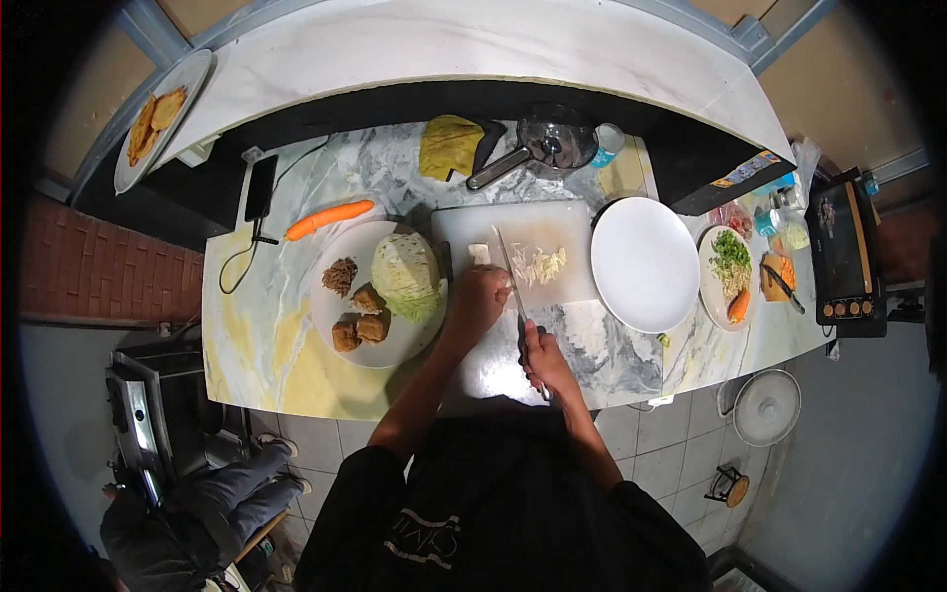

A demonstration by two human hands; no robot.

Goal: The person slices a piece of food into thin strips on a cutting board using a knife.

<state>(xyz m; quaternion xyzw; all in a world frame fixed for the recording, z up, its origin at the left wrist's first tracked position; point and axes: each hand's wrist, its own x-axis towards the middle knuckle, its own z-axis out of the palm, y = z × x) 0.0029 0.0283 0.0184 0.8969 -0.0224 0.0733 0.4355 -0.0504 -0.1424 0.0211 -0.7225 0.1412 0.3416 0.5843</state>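
My right hand (548, 360) is wrapped round the handle of a kitchen knife (508, 259), whose blade points away from me over the white cutting board (575, 225). Left of the blade, my left hand (479, 301) has its fingers curled down on the board; whatever is under them is mostly hidden. A small pale piece (478, 253) lies just beyond those fingers. Thin pale shreds (539, 264) are scattered to the right of the blade. On a plate (340, 247) left of the board are half a cabbage (406, 271), brown fried chunks (371, 328) and a brown minced heap (340, 277).
A carrot (328, 219) and phone (259, 187) lie at left. Right of the board is a white plate (646, 266), then a plate of chopped greens (731, 252). A pan (557, 143) and yellow cloth (449, 146) lie behind. Another person (187, 523) sits lower left.
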